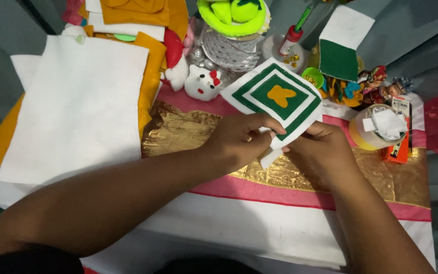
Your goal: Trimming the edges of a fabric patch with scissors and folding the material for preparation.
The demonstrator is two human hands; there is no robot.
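Note:
A square felt piece (275,96) with nested white and green squares and an orange butterfly shape in its middle is held up over the gold cloth (178,134). My left hand (239,139) pinches its lower corner from the left. My right hand (320,152) grips the same corner from the right, with a small white strip (269,158) hanging below between the two hands.
White felt sheets (77,106) lie on orange felt (150,76) at the left. Behind stand a white cat toy (204,83), a silver ribbon roll (229,50), a glue bottle (290,38), a green-and-white felt piece (343,45), a tape roll (373,129) and an orange box (399,147).

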